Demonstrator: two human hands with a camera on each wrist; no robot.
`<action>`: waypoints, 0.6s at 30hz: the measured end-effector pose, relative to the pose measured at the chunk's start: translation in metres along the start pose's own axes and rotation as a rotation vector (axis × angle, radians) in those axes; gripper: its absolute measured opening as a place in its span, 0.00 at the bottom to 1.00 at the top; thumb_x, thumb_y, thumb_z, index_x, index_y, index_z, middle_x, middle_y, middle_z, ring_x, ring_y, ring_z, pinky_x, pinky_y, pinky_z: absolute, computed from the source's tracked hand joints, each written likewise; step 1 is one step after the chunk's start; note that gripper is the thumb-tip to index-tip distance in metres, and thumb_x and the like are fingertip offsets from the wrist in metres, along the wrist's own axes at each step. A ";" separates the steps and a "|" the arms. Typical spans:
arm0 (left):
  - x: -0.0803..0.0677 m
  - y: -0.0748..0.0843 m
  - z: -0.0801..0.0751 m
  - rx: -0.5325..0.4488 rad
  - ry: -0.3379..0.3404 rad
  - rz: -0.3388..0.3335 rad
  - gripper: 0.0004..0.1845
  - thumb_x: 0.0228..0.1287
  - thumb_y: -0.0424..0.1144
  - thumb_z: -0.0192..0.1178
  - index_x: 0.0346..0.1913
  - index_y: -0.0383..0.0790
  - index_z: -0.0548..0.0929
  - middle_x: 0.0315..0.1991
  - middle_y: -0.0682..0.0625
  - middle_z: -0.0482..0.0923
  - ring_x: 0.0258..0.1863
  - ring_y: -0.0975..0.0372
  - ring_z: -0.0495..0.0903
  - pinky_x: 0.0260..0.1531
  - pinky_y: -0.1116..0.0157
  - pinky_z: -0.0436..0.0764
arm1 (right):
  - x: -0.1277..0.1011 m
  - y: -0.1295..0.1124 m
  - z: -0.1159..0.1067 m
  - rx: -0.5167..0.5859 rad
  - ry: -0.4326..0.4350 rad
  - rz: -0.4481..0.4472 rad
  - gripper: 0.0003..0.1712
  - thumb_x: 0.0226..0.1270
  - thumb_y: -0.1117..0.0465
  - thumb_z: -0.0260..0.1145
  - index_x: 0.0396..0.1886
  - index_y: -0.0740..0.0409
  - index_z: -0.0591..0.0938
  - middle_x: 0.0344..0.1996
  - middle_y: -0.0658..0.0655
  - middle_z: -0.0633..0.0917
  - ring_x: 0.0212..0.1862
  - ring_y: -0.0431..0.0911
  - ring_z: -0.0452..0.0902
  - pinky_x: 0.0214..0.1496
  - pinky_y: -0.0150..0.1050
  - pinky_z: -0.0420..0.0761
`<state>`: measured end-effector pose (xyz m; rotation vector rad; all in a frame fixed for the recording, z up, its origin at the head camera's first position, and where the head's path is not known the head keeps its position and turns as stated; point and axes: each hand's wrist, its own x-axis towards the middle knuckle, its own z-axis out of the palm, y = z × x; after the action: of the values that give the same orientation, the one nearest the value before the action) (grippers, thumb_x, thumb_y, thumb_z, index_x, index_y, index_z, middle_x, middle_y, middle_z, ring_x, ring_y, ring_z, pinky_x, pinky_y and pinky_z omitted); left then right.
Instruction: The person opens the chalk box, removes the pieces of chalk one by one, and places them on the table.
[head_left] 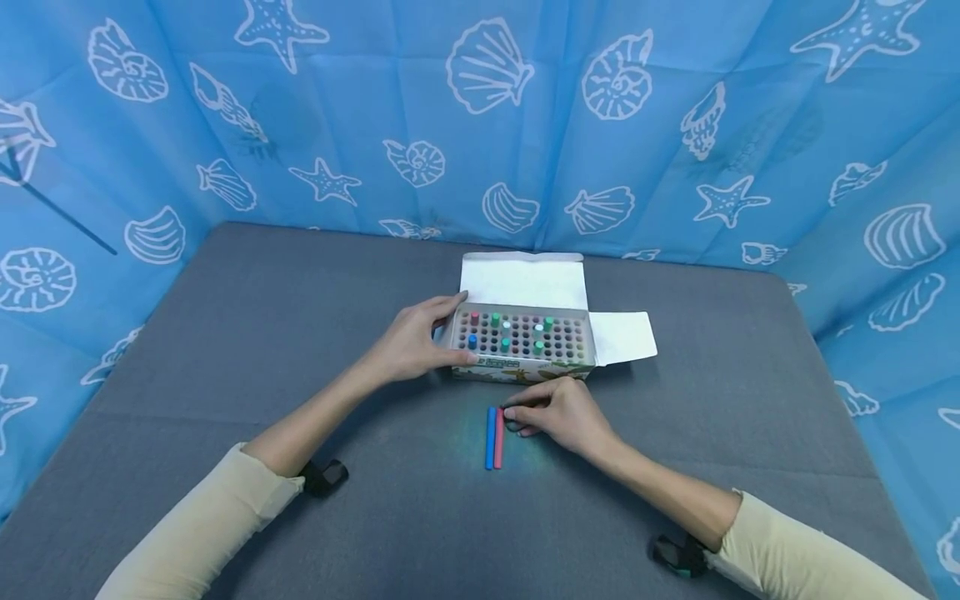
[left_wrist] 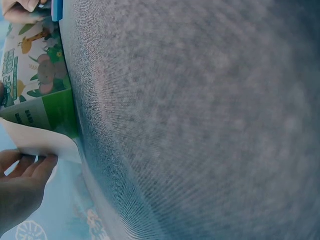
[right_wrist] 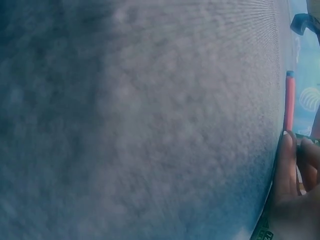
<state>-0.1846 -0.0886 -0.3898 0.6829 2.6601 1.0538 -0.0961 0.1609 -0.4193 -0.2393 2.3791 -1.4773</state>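
Note:
My left hand [head_left: 411, 343] grips the left end of an open cardboard box [head_left: 517, 373], thumb at its front corner and fingers at the back; in the left wrist view its fingers touch a white flap [left_wrist: 42, 140]. Inside, a tray of holes [head_left: 522, 333] bears several upright chalk sticks with red, blue, green and white tops. In front of the box, a blue chalk stick [head_left: 491, 437] and a red chalk stick [head_left: 498, 442] lie side by side on the grey table. My right hand [head_left: 564, 414] pinches the far end of the red one.
The box's white lid [head_left: 522, 282] stands open at the back, and a side flap [head_left: 622, 337] sticks out to the right. A grey cloth [head_left: 337, 517] covers the table. Behind and beside it hangs a blue curtain [head_left: 360, 108] with shells and starfish.

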 end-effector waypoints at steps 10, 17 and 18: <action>0.000 0.000 0.001 -0.002 -0.002 0.004 0.53 0.53 0.55 0.75 0.78 0.45 0.59 0.72 0.40 0.63 0.67 0.48 0.69 0.63 0.50 0.73 | -0.006 -0.009 -0.012 -0.035 -0.069 -0.197 0.10 0.66 0.58 0.70 0.43 0.58 0.89 0.30 0.55 0.89 0.30 0.50 0.86 0.33 0.41 0.85; 0.001 -0.001 0.001 -0.024 0.003 0.021 0.52 0.53 0.54 0.75 0.77 0.44 0.60 0.71 0.40 0.65 0.64 0.49 0.72 0.61 0.53 0.76 | -0.005 -0.024 -0.031 -0.064 -0.050 -0.269 0.09 0.65 0.61 0.71 0.43 0.57 0.89 0.32 0.52 0.88 0.33 0.49 0.84 0.33 0.35 0.83; 0.001 -0.001 0.001 -0.027 0.003 0.021 0.52 0.53 0.53 0.76 0.77 0.44 0.60 0.70 0.40 0.66 0.64 0.49 0.73 0.60 0.53 0.76 | -0.005 -0.025 -0.034 -0.069 -0.047 -0.277 0.09 0.65 0.61 0.71 0.43 0.57 0.89 0.33 0.52 0.88 0.33 0.48 0.84 0.33 0.35 0.83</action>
<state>-0.1855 -0.0881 -0.3911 0.7057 2.6412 1.0954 -0.1049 0.1794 -0.3819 -0.6357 2.4381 -1.4858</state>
